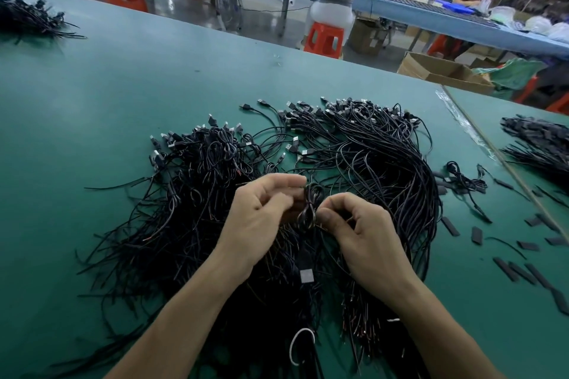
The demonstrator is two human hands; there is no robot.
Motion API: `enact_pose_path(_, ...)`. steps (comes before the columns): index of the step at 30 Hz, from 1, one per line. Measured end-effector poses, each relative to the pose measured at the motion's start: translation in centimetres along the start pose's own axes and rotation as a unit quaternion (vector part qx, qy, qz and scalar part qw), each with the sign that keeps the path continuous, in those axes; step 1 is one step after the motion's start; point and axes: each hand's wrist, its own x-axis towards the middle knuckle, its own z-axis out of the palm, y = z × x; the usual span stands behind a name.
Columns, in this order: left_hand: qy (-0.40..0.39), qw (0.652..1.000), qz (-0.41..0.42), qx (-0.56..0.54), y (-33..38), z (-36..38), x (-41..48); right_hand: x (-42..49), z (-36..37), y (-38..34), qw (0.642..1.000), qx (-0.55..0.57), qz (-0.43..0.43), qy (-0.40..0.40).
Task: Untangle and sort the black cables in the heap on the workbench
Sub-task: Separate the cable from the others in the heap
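Counting three piles on our green-topped workbench (123, 86): a small bundle of black cables (27, 18) far left, loads of bare mat, then the big tangled heap of black USB cables (354, 157) mid-bench. Over it our left hand (261, 218) and right hand (360, 231) both pinch one knotted black cable loop (312, 203). Further right are scattered short black sleeve bits (477, 235), then the third bundle (542, 144) past the bench seam.

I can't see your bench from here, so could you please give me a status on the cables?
Left hand and right hand both pinch one looped cable above the heap. Its plug hangs below. Heap tangled underneath; black sleeves scattered at right.
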Motion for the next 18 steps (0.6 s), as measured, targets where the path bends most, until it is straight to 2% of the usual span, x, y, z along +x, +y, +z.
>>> enact_pose_path(2,-0.022,0.995,-0.041,-0.091,0.4,0.4,-0.2,0.1,0.0,0.1,1.0,0.006,0.008,0.016)
enact_pose_path(3,-0.023,0.994,-0.043,-0.102,0.4,0.5,-0.3,0.1,0.1,0.2,1.0,0.014,0.012,0.02)
enact_pose_path(8,-0.031,0.996,-0.012,-0.087,0.5,1.0,-0.7,-0.4,0.9,0.3,0.997,0.077,0.028,0.002)
enact_pose_path(12,-0.021,0.993,0.008,-0.119,0.7,0.8,-0.5,-0.7,1.4,-0.3,0.992,0.123,0.017,-0.015)
enact_pose_path(16,-0.094,0.982,0.032,-0.163,0.6,0.0,-0.3,-0.5,1.8,-0.5,0.977,0.209,0.038,-0.027)
enact_pose_path(18,-0.118,0.983,0.043,-0.137,0.5,-0.2,-0.4,-0.3,1.8,-0.4,0.962,0.262,0.069,-0.025)
